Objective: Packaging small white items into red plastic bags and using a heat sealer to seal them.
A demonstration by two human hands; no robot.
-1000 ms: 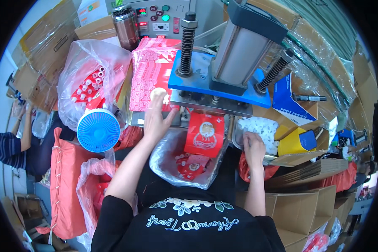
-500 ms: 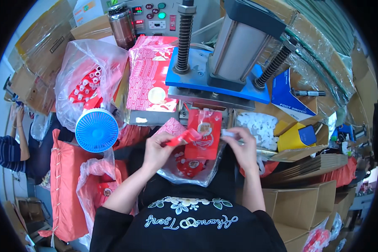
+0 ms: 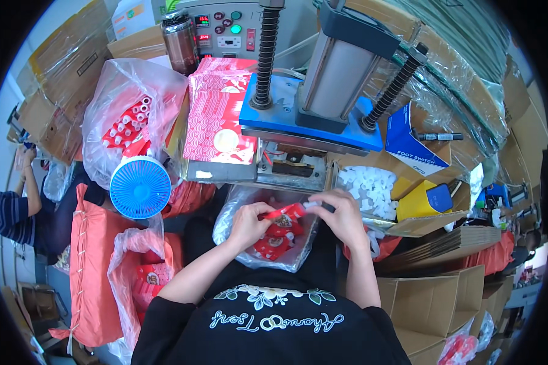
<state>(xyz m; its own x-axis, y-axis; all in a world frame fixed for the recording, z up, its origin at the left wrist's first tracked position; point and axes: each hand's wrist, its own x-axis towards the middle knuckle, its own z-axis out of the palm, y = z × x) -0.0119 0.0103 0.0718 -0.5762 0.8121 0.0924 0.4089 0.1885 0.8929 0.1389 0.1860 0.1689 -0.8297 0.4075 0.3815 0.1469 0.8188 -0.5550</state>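
Observation:
My left hand (image 3: 248, 226) pinches a red printed pouch (image 3: 284, 214) by its left edge, over a plastic-lined box (image 3: 307, 246) at my lap. My right hand (image 3: 341, 214) is closed at the pouch's right end, its fingertips on a small white plastic piece (image 3: 311, 205). Motion smears that piece, so I cannot tell whether it sits inside the pouch's mouth or against it. More red pouches (image 3: 273, 245) lie in the box below. Just beyond my hands is the bare metal bed (image 3: 292, 172) of a press with a blue plate (image 3: 286, 109).
A tray of white plastic pieces (image 3: 368, 190) stands right, beside a yellow container (image 3: 417, 202). Left are a blue fan (image 3: 140, 188), a bag of spouted red pouches (image 3: 128, 125) and a stack of red patterned sheets (image 3: 219, 121). Another person (image 3: 15, 207) works far left.
The red pouch that hung upright at the press front is no longer there, and the bed shows. My left hand has moved right and the right hand slightly left, bringing pouch and white piece together.

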